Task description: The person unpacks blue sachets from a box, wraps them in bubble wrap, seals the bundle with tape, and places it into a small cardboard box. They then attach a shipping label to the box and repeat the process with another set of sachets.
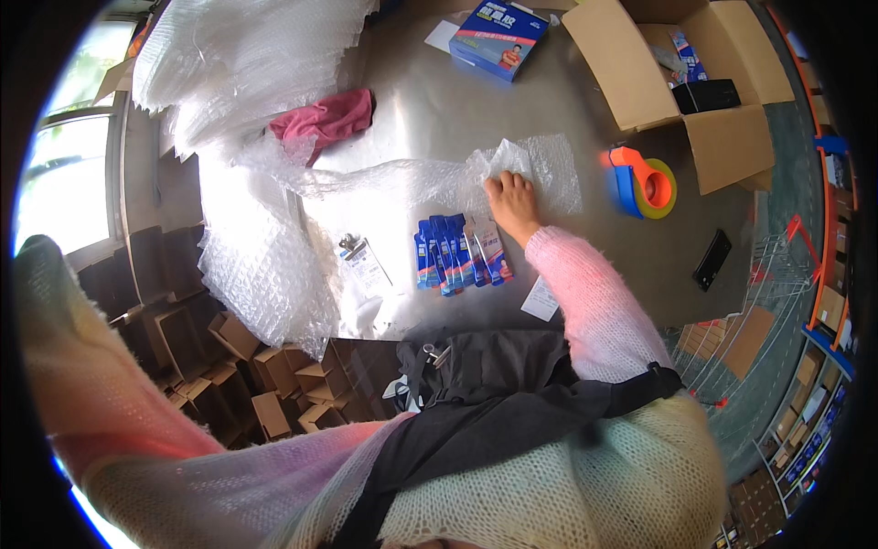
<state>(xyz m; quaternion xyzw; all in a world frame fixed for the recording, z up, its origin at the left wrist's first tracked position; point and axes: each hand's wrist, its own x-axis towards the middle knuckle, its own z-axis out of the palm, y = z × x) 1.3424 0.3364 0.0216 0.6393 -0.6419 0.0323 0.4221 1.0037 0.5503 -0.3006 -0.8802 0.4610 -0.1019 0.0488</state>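
Observation:
My right hand [513, 206] has its fingers curled on a crumpled end of bubble wrap [405, 182], which trails left across the metal table [439, 110]. A flat piece of the wrap [559, 171] lies just beyond my fingers. Nearer to me, several blue and red printed sachets [453, 254] lie side by side, partly overlapping. My left sleeve reaches out to the left rim of the picture; my left hand is out of view. A clipboard with a printed sheet [367, 264] sits left of the sachets. Under my right forearm a paper slip [540, 300] is partly covered.
An orange and blue tape dispenser [643, 184] stands right of my hand, below an open cardboard box [730, 137]. A blue printed box [497, 41], a red cloth [326, 123] and a black phone [712, 261] lie around. Layered bubble wrap [240, 62] fills the far left; a shopping cart [741, 322] stands right.

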